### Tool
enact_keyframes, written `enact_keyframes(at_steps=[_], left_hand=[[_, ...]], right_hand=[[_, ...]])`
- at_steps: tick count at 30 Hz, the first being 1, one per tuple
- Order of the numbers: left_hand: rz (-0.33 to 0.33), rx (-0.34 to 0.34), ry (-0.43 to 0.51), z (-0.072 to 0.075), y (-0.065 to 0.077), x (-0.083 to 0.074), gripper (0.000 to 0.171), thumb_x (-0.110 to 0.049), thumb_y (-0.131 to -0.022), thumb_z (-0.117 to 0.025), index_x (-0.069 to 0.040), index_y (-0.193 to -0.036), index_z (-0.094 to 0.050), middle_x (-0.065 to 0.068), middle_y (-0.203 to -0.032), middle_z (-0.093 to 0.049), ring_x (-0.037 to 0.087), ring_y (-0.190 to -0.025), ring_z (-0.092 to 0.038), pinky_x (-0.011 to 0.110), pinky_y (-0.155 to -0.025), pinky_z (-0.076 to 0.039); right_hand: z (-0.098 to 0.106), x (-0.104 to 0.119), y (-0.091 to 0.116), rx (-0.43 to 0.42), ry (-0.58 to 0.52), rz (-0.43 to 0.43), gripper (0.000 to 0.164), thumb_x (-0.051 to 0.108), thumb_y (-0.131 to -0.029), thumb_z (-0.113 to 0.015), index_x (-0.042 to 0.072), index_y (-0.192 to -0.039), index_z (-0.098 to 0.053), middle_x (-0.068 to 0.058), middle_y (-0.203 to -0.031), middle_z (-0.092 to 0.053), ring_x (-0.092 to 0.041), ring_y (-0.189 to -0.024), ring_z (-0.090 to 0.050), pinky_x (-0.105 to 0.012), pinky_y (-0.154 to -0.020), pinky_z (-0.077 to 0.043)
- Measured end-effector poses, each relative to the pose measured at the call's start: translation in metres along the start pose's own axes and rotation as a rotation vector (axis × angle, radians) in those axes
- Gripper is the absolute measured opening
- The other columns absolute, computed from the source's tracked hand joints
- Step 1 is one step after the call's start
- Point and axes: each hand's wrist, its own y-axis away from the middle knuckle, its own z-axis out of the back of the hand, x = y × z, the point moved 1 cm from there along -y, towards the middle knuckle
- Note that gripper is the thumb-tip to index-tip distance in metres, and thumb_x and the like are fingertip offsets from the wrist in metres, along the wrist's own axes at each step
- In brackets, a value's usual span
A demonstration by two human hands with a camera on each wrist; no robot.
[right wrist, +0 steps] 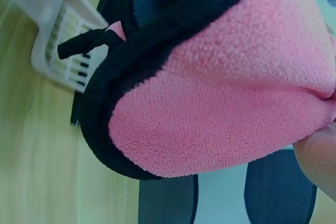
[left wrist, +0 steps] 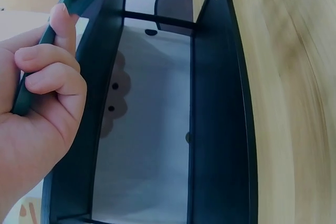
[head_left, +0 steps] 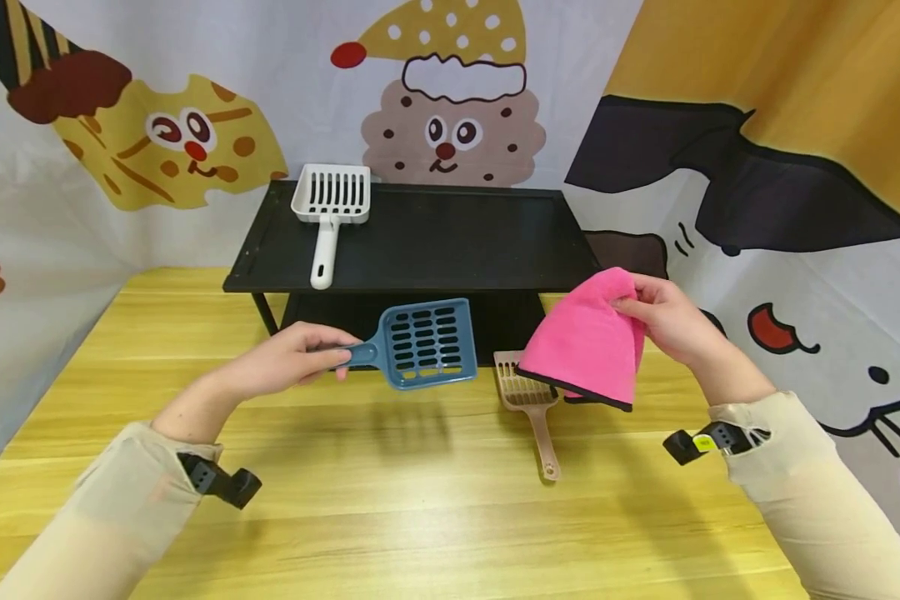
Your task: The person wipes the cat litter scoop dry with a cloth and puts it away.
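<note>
In the head view my left hand (head_left: 300, 358) grips the handle of a blue slotted litter scoop (head_left: 429, 343), its head pointing right above the table. The left wrist view has fingers curled round that handle, most of the scoop being out of frame. On the right, my right hand (head_left: 667, 321) pinches a pink cloth (head_left: 588, 337) with black edging, which hangs down from the fingers. Beneath and left of the cloth, a beige litter scoop (head_left: 543, 433) lies on the table. The right wrist view has the fuzzy cloth (right wrist: 226, 114) with a black loop at its edge.
A black two-tier shelf (head_left: 450, 242) stands at the back of the wooden table (head_left: 390, 517). On its top left lies a white litter scoop (head_left: 328, 221), handle toward me. A curtain with cartoon figures (head_left: 450, 125) hangs behind.
</note>
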Motion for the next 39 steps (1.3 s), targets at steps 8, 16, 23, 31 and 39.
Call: enact_keyframes(at_steps=[8,16,23,31,39], left_hand=[[0.048,-0.041,0.043,-0.003,-0.007,-0.011,0.026,-0.022,-0.098,-0.048,-0.002,-0.108,-0.062,0.001,-0.067,-0.054,0.011,-0.044,-0.031,0.024,-0.042,-0.026],[0.077,-0.09,0.148,-0.004,-0.018,-0.018,0.027,-0.013,-0.099,-0.04,0.002,-0.115,-0.057,-0.001,-0.064,-0.049,0.009,-0.048,-0.034,0.024,-0.049,-0.028],[0.108,-0.174,0.284,-0.006,-0.031,-0.028,0.033,-0.013,-0.1,-0.037,0.003,-0.127,-0.048,-0.005,-0.081,-0.057,0.007,-0.054,-0.037,0.02,-0.053,-0.03],[0.17,-0.256,0.395,-0.012,-0.044,-0.044,0.035,-0.013,-0.102,-0.032,0.003,-0.133,-0.039,-0.004,-0.087,-0.058,0.004,-0.055,-0.036,0.017,-0.052,-0.031],[0.21,-0.248,0.435,-0.012,-0.053,-0.053,0.037,-0.014,-0.102,-0.028,0.002,-0.136,-0.027,0.002,-0.091,-0.053,0.006,-0.06,-0.036,0.017,-0.053,-0.031]], right_hand=[[0.024,-0.009,0.019,-0.039,-0.001,-0.01,0.025,0.001,-0.096,-0.045,0.018,-0.103,-0.062,0.004,-0.086,-0.064,-0.009,-0.069,-0.06,-0.018,-0.063,-0.052],[0.037,-0.015,0.03,-0.1,0.016,-0.067,0.023,0.004,-0.096,-0.047,0.021,-0.101,-0.062,0.006,-0.084,-0.065,-0.008,-0.068,-0.06,-0.017,-0.063,-0.052],[0.039,-0.019,0.033,-0.119,0.009,-0.104,0.02,0.008,-0.096,-0.048,0.022,-0.101,-0.062,0.006,-0.084,-0.065,-0.008,-0.069,-0.061,-0.017,-0.064,-0.052],[0.042,-0.026,0.034,-0.123,0.011,-0.113,0.02,0.009,-0.097,-0.048,0.022,-0.101,-0.062,0.007,-0.084,-0.065,-0.008,-0.069,-0.061,-0.017,-0.064,-0.052],[0.045,-0.034,0.035,-0.129,-0.009,-0.105,0.022,0.007,-0.097,-0.048,0.023,-0.101,-0.063,0.007,-0.084,-0.064,-0.008,-0.069,-0.06,-0.017,-0.064,-0.051]])
